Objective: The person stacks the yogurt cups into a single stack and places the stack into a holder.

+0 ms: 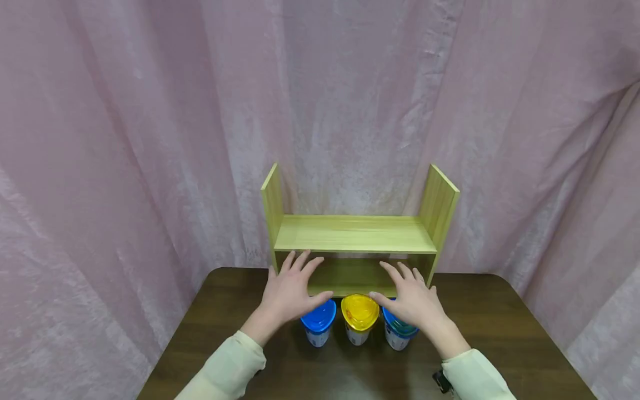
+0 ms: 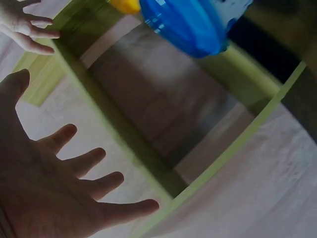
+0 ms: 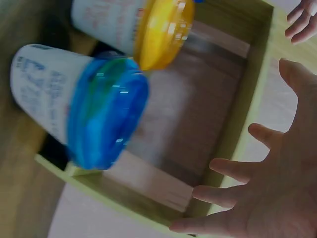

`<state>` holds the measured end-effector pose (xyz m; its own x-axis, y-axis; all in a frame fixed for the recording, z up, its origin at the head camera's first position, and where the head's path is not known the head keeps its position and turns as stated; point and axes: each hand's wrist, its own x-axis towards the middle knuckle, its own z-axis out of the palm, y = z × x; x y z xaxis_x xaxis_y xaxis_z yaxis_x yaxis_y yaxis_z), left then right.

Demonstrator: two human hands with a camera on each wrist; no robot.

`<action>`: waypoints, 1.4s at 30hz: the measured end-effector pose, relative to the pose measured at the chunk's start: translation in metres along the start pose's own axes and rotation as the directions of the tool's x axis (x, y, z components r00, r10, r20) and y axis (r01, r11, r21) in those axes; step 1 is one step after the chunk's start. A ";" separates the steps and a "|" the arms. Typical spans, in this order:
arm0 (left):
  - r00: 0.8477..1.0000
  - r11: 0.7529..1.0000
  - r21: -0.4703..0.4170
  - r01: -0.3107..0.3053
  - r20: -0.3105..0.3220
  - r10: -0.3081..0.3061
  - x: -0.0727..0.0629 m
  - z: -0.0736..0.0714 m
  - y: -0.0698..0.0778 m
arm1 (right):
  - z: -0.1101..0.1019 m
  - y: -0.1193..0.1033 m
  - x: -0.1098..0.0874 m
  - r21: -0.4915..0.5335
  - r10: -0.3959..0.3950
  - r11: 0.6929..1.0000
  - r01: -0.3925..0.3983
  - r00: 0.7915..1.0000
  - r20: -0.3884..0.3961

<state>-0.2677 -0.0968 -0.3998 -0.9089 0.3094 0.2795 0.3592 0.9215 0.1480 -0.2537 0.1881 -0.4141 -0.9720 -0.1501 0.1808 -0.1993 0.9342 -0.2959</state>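
Note:
Three lidded tubs stand in a row on the table. On the left is a tub with a blue lid [image 1: 319, 318]; the middle one has a yellow lid [image 1: 360, 312]; the right one has a blue-green lid [image 1: 400, 326]. My left hand [image 1: 289, 291], fingers spread, hovers above and beside the left tub. Above the right tub is my right hand [image 1: 416, 300], also spread, partly covering its lid in the head view. Both wrist views show the palms with nothing in them, the left hand [image 2: 64, 183] and the right hand [image 3: 267, 183] apart from the tubs.
Behind the tubs stands a light wooden two-tier shelf [image 1: 355, 233] with raised side panels, near the back of the dark brown table [image 1: 215, 311]. A pink curtain [image 1: 350, 111] hangs behind. A small black object [image 1: 441, 381] shows at the right sleeve.

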 end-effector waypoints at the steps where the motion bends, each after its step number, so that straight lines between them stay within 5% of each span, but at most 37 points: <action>1: 1.000 1.000 -0.001 -0.003 0.006 0.003 -0.001 0.005 -0.001 | 0.003 0.003 -0.002 0.004 0.006 1.000 -0.006 1.000 0.010; 19: 0.993 0.991 -0.131 0.010 0.114 0.005 -0.015 0.080 -0.025 | 0.062 0.039 -0.021 -0.005 0.044 0.999 -0.044 0.995 0.085; 42: 0.996 0.979 -0.193 0.066 0.075 -0.053 -0.023 0.109 -0.031 | 0.074 0.048 -0.021 -0.017 0.066 0.998 -0.065 0.997 0.044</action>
<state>-0.2807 -0.1065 -0.5144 -0.9399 0.2771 0.1994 0.3321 0.8773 0.3466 -0.2518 0.2123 -0.5019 -0.9876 -0.1023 0.1194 -0.1333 0.9473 -0.2912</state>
